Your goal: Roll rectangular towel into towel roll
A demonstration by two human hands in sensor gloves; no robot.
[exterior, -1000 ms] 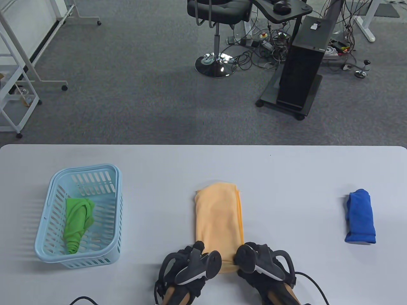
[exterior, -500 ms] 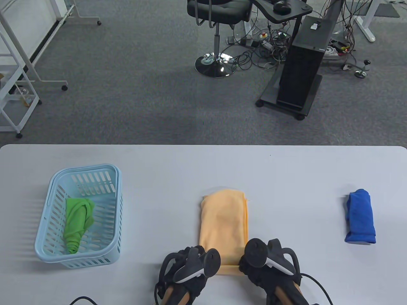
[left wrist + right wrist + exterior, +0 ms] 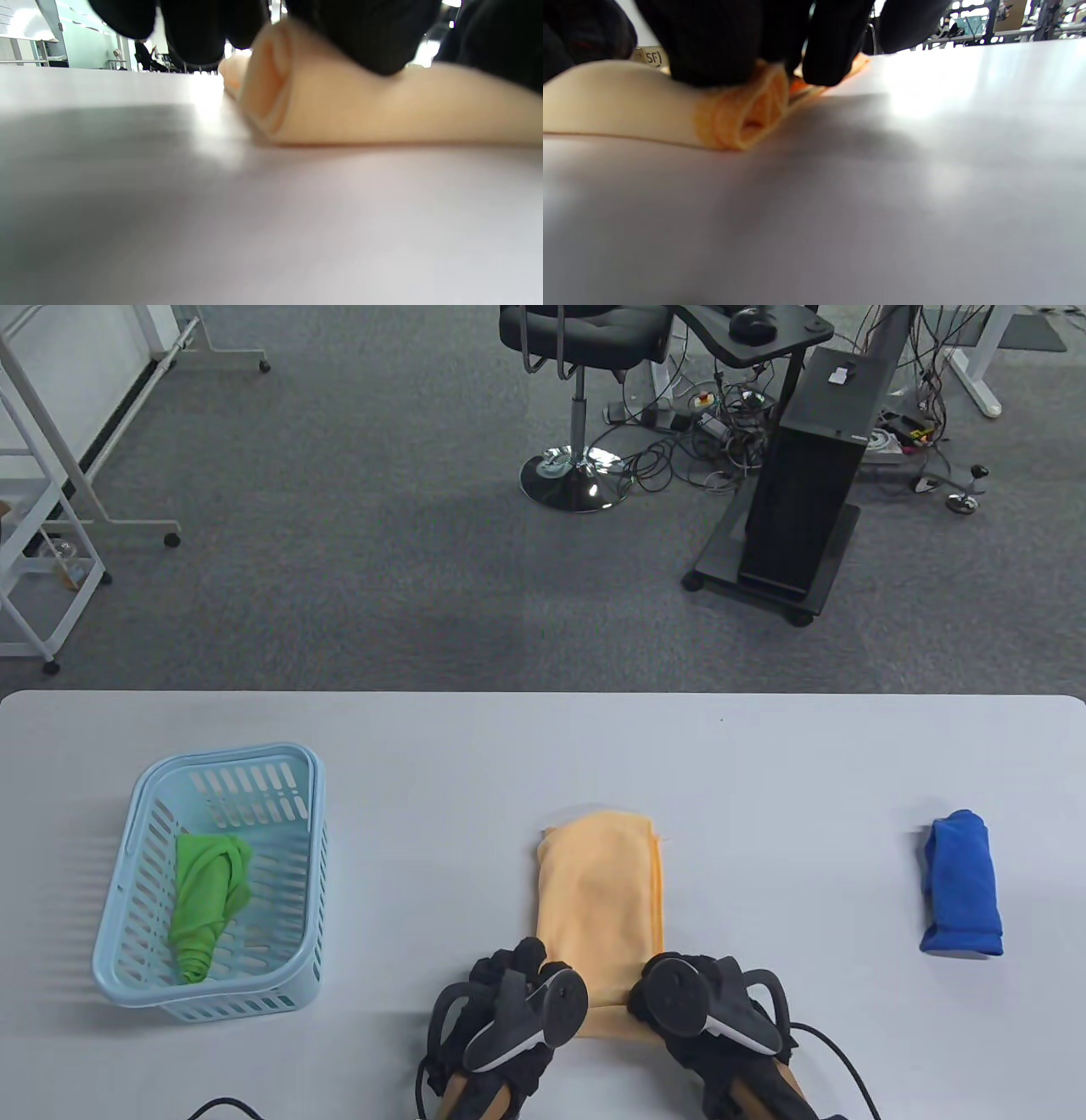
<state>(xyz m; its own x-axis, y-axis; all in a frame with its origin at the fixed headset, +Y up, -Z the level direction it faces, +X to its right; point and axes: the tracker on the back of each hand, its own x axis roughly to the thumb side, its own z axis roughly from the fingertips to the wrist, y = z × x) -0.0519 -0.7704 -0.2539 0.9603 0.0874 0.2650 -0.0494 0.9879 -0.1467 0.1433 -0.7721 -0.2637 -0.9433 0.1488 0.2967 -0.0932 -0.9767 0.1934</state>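
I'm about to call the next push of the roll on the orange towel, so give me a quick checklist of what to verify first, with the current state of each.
1. Roll started at the near end of the orange towel: ok, both wrist views show a curled edge.
2. Left hand on the roll's left end: ok, fingers press on top.
3. Right hand on the roll's right end: ok, fingers press on top.
4. Roll even across its width: cannot tell, the middle is hidden between the hands.
5. Flat part ahead lies straight: ok, though its right edge shows offset layers.
6. Path clear: ok, the basket and blue towel sit well aside.
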